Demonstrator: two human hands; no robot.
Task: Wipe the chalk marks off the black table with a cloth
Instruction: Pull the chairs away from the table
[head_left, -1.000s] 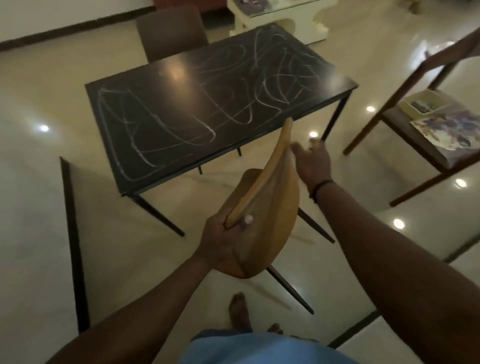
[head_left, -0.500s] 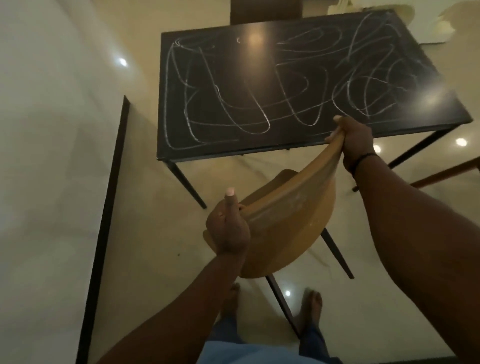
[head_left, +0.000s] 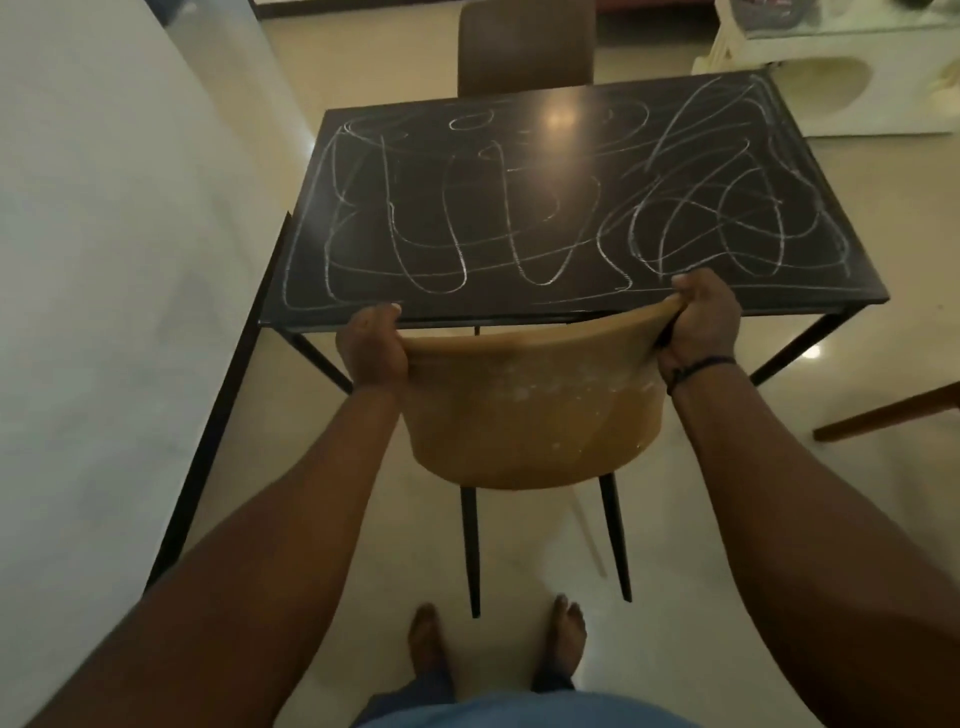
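We grip the tan moulded plastic chair (head_left: 524, 410) by the two ends of its curved backrest: our left hand (head_left: 371, 345) curls its fingers over the left end, and our right hand (head_left: 701, 325), with a dark cord band (head_left: 698, 366) on the wrist, curls round the right end. The chair's dark thin legs (head_left: 470, 551) stand on the glossy cream floor (head_left: 530, 561) below our forearms, just ahead of our bare feet (head_left: 428, 636).

Directly beyond both hands lies the black rectangular table (head_left: 571, 208); its near edge is just past our knuckles. White looping chalk marks (head_left: 467, 228) cover nearly the whole top. Past the table's far edge, opposite us, stands a brown padded chair (head_left: 524, 47). Far beyond our right hand sits a white cut-out piece of furniture (head_left: 841, 88).
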